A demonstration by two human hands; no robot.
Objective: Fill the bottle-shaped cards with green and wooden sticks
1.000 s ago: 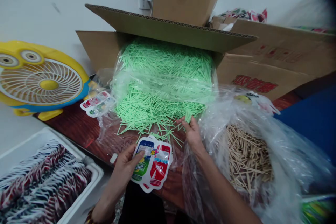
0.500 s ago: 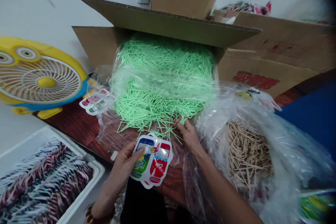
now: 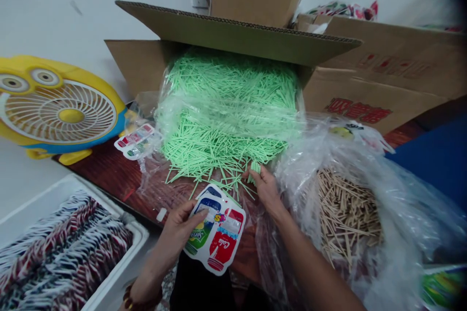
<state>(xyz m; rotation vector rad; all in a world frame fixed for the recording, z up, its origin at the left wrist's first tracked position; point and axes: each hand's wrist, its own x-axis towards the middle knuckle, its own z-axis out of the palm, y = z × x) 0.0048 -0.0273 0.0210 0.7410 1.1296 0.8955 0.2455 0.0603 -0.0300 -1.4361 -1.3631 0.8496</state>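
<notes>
My left hand (image 3: pixel 184 226) grips soda-bottle-shaped packets (image 3: pixel 223 238) printed "Sprite" and "Cola", thumb on top; more than one seems stacked there. Between the thumb and fingers of my right hand (image 3: pixel 267 188) is a small bundle of green sticks (image 3: pixel 255 168). That hand is at the front right edge of a large heap of thin green sticks (image 3: pixel 222 141), which spills from a clear plastic bag inside an open cardboard box (image 3: pixel 233 34). Several loose sticks lie on the dark red table (image 3: pixel 120 175) before the heap.
A clear bag of brown sticks (image 3: pixel 350 214) lies on the right. At lower left, a white foam box (image 3: pixel 140 235) holds rows of packets (image 3: pixel 69 252). A yellow cartoon fan (image 3: pixel 71 115) stands left, near another packet (image 3: pixel 134 142). A printed carton (image 3: pixel 383 82) stands behind right.
My left hand has turned and shifted the packets slightly right and down. The green bundle in my right hand shows more clearly now, with the hand nearly in place. The view has shifted slightly.
</notes>
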